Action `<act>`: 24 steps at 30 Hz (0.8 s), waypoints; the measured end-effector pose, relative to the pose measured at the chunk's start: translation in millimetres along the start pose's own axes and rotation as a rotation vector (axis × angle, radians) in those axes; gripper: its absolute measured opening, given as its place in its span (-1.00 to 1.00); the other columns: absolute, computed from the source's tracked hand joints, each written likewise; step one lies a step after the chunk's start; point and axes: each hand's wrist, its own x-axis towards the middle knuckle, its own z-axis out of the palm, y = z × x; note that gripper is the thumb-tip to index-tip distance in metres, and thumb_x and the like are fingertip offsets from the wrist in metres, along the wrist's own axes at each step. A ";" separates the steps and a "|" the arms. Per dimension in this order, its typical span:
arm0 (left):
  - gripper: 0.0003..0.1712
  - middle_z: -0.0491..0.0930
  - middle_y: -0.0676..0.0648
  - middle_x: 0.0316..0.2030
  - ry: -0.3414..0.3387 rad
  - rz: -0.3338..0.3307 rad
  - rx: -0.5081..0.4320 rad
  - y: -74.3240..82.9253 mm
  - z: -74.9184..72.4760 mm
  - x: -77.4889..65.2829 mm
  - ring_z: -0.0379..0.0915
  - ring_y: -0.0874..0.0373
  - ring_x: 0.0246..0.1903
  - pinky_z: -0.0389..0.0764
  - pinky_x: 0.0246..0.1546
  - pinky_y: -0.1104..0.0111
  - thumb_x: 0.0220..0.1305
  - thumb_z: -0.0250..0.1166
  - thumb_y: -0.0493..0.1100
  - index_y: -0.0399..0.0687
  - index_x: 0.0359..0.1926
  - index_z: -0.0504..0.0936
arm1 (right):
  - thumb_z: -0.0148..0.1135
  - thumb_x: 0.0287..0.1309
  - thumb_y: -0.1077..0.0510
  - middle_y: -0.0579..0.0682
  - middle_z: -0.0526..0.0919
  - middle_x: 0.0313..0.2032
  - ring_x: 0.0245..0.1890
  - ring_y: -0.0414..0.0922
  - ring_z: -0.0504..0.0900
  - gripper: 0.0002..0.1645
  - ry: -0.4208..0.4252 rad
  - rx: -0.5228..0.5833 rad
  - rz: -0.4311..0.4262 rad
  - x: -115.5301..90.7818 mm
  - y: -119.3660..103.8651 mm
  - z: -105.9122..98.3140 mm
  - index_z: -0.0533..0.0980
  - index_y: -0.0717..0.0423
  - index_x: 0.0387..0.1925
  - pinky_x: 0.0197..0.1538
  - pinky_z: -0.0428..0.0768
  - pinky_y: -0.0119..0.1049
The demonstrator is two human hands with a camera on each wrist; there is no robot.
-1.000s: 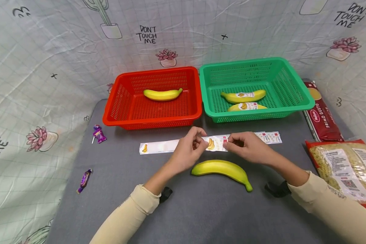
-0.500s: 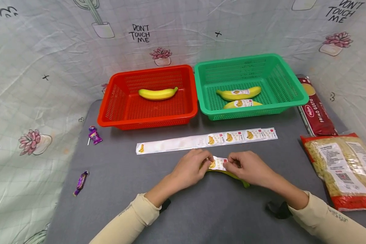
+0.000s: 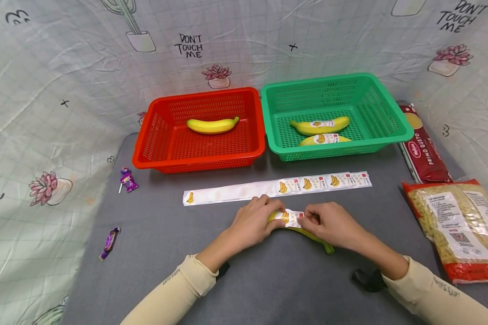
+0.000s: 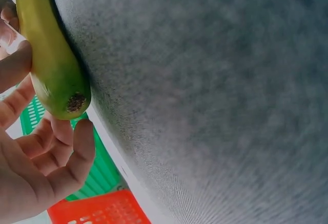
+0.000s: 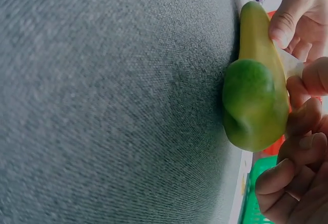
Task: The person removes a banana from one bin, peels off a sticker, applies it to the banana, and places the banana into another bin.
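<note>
While the left hand (image 3: 252, 222) grips the near banana (image 4: 55, 55), the right hand (image 3: 334, 227) pinches the label (image 3: 294, 219) by its right end, seemingly not yet smoothed down; beyond the label strip (image 3: 232, 192), two labelled bananas (image 3: 322, 126) lie in the far-right green basket (image 3: 341, 146), one bare banana (image 3: 213, 127) in the far-left red basket (image 3: 199, 160).

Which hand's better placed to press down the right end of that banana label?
Probably the right hand: it pinches that end of the label, while the left hand holds the banana near its opposite end.
</note>
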 end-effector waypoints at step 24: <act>-0.63 0.59 0.02 -0.03 -0.019 -0.020 0.005 1.8 0.1 -1.1 0.51 0.04 -0.06 0.61 -0.30 0.12 0.33 0.34 0.20 0.27 0.09 0.62 | 0.48 0.14 0.00 -0.09 0.53 -0.28 -0.29 -0.12 0.43 -0.80 0.161 -0.260 -0.141 -4.1 -3.0 11.8 0.71 -0.05 -0.21 -0.22 0.42 -0.15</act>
